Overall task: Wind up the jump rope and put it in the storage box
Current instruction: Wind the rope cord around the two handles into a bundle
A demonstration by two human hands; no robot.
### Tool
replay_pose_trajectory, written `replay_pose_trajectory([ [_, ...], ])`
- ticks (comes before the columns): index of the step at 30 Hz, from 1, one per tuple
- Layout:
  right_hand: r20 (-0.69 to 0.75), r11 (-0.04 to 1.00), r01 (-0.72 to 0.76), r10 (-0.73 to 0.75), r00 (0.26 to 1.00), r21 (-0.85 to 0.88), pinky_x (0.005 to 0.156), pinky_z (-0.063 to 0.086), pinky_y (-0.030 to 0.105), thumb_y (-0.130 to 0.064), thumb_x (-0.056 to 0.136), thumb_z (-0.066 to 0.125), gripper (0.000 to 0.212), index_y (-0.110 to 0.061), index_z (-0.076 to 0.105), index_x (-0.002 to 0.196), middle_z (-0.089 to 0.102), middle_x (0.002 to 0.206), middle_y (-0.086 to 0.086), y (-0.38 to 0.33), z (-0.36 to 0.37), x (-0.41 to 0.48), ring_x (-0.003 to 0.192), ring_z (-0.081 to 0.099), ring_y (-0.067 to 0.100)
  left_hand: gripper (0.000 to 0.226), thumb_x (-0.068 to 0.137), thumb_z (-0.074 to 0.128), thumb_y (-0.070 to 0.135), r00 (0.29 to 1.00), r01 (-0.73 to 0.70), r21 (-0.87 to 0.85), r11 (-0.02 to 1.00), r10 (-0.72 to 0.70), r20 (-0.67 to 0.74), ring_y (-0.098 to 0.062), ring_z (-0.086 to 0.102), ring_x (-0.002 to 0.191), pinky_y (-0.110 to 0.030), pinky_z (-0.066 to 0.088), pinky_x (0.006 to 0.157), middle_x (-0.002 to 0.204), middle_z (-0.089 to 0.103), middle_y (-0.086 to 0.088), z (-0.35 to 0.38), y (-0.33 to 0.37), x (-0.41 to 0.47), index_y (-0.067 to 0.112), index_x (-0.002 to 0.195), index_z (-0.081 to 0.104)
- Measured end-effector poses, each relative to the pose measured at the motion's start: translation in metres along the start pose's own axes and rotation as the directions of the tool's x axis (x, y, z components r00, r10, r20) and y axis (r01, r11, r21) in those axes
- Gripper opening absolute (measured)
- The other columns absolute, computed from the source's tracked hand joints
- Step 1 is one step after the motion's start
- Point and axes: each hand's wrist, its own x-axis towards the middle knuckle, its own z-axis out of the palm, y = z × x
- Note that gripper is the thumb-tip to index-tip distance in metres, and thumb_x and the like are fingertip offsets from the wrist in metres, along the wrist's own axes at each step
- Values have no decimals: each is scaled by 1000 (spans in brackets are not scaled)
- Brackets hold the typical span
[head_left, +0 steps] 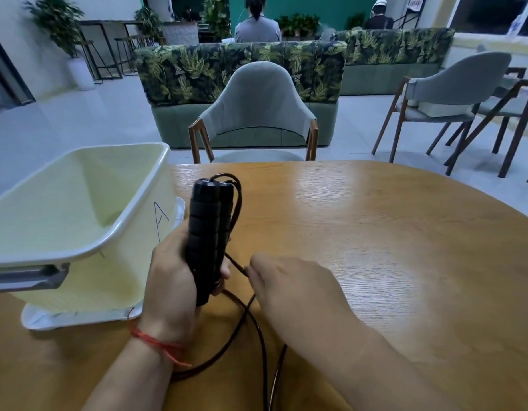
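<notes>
Glossy wood table (375,232), plastic box (78,203)

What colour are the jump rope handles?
Black handles, held upright in the left hand; head view.

Dim, cool indoor light. Broad soft glare patch on the table (390,262) toward its right edge; faint shadows under both forearms. Wide-angle bowing curves the table's far edge and stretches the frame corners; background slightly soft, foreground fairly sharp.
</notes>
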Motion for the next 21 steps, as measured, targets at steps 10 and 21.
replay_pose_trajectory([
  [10, 146, 993, 98, -107, 983, 65, 78, 56, 44, -49, 114, 37, 29, -29, 56, 104, 70, 95, 0, -4, -18, -14, 90, 66, 31, 43, 92, 37, 10, 960, -75, 381, 921, 170, -223, -31, 59, 57, -36, 44, 53, 67, 69, -19, -3, -3, 1, 22, 93, 78],
  [21, -106, 892, 302, -283, 953, 337, 64, 50, 39, -47, 107, 60, 21, -34, 69, 92, 66, 78, -10, 34, -22, 4, 75, 60, 12, 49, 99, 20, 49, 961, -255, 880, 401, 210, 182, -15, 61, 80, -38, 48, 66, 83, 69, 10, 8, 8, -18, 39, 110, 67],
])
